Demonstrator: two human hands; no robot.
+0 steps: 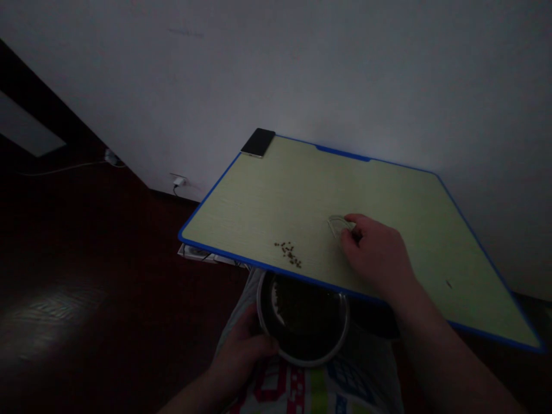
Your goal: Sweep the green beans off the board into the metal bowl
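My left hand is closed on the left rim of a round bowl, which sits over my lap, partly under the table's near edge. Dark greenish contents lie in the bowl, too dim to name. On the table, my right hand grips a small clear container with a curved rim. The fingers cover much of it, and I cannot tell what it holds. To its left, several small brownish grains lie scattered near the front edge.
A black phone or tablet lies at the table's far left corner. A small dark mark or sliver shows at the right. The table's blue edge runs along a pale wall. A white plug sits in the wall at left.
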